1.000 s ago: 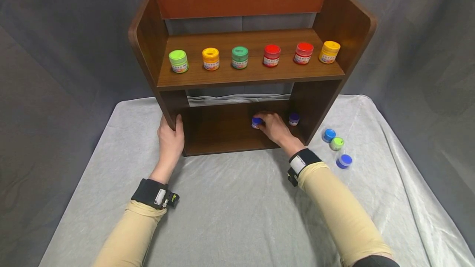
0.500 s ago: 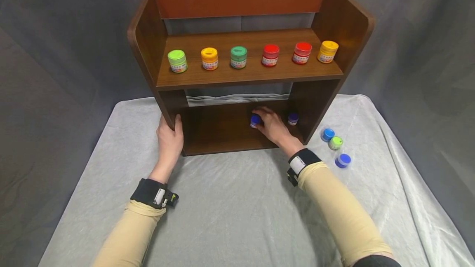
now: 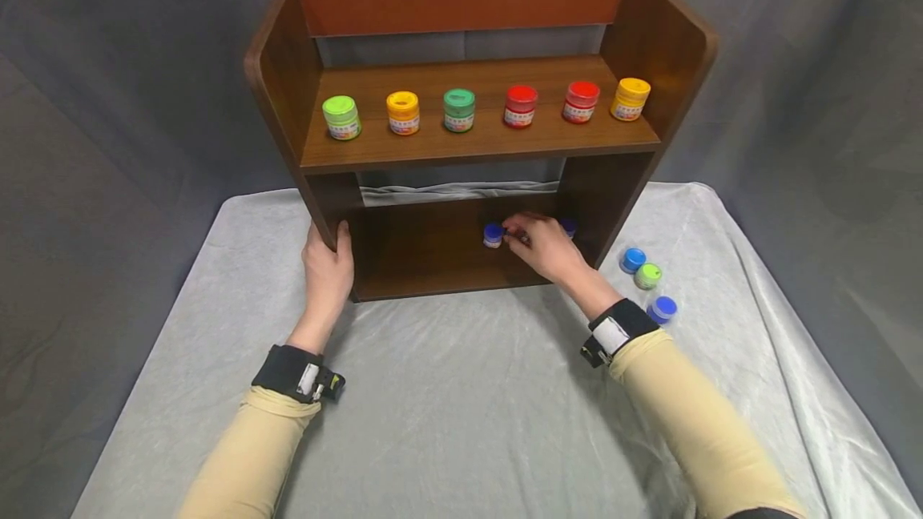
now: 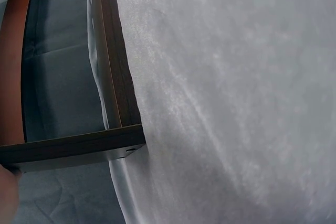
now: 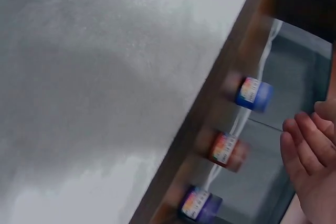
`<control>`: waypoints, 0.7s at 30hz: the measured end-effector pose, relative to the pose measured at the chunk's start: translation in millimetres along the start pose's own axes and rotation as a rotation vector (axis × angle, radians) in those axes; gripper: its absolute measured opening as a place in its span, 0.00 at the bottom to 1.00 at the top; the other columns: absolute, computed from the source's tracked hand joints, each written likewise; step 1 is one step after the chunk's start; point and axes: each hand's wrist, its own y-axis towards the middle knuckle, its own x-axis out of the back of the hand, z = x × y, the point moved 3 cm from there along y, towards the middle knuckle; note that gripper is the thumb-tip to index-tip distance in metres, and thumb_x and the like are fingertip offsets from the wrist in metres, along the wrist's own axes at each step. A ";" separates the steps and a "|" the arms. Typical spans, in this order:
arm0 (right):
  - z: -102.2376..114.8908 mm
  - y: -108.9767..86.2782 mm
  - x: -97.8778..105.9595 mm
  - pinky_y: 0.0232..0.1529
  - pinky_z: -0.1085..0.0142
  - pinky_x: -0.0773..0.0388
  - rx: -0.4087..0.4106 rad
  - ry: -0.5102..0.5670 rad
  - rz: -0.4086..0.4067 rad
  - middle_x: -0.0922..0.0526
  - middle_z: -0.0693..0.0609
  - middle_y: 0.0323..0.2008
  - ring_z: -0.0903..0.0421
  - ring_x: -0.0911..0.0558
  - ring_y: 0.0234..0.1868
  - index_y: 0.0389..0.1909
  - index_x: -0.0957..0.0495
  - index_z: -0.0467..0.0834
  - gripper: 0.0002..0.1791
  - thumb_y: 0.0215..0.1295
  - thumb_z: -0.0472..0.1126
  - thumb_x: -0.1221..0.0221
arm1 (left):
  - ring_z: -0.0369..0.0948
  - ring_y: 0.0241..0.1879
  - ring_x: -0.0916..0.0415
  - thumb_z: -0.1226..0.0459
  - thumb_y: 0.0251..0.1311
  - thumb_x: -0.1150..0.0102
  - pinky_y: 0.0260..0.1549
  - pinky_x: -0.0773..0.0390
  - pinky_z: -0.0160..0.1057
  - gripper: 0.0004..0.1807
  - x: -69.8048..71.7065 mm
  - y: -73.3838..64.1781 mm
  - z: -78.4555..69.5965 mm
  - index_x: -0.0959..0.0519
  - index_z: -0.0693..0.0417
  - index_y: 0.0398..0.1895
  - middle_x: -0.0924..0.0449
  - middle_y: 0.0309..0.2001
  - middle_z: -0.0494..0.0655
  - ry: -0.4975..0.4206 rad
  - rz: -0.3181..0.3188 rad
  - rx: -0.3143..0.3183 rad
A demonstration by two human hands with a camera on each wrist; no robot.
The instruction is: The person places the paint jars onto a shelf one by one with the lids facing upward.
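My left hand (image 3: 328,267) grips the left side panel of a dark brown two-tier wooden shelf (image 3: 433,152), thumb on the inner side. In the left wrist view only part of that hand (image 4: 7,195) shows. On the lower tier, my right hand (image 3: 544,247) is just right of a blue-lidded paint jar (image 3: 493,235). The right wrist view shows its fingers (image 5: 312,148) apart from the jars and holding nothing. There the blue jar (image 5: 253,94), a reddish jar (image 5: 228,150) and a purple jar (image 5: 200,204) stand in a row. The hand mostly hides the reddish one in the head view.
Along the upper tier stand several jars, from a light green jar (image 3: 341,117) to a yellow jar (image 3: 630,98). On the grey cloth (image 3: 447,399) right of the shelf are a blue jar (image 3: 633,260), a light green jar (image 3: 648,275) and a dark blue jar (image 3: 661,310).
My right hand has let go of the blue jar on the lower tier and moved slightly right, away from it. The left hand keeps its grip on the shelf.
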 end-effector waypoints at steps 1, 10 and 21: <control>0.3 -2.3 2.9 0.45 0.56 0.18 0.004 0.003 -0.005 0.13 0.44 0.44 0.50 0.14 0.42 0.49 0.18 0.38 0.12 0.68 0.39 0.39 | 0.60 0.55 0.24 0.59 0.73 0.50 0.56 0.28 0.57 0.21 -0.1 0.0 0.2 0.28 0.68 0.58 0.22 0.53 0.67 0.000 0.002 0.002; -3.1 -32.3 27.5 0.41 0.58 0.20 0.009 -0.007 0.092 0.11 0.47 0.37 0.55 0.16 0.36 0.44 0.15 0.40 0.09 0.67 0.40 0.37 | 0.59 0.56 0.23 0.59 0.73 0.50 0.57 0.28 0.56 0.21 1.1 0.1 -1.3 0.29 0.68 0.59 0.22 0.54 0.67 0.003 0.000 0.003; -31.6 -75.5 61.6 0.39 0.63 0.20 0.011 0.005 0.267 0.12 0.51 0.35 0.59 0.18 0.35 0.42 0.16 0.41 0.07 0.64 0.37 0.35 | 0.59 0.57 0.23 0.59 0.73 0.51 0.58 0.28 0.56 0.22 0.6 0.0 -0.8 0.30 0.67 0.60 0.22 0.55 0.66 0.005 0.008 0.012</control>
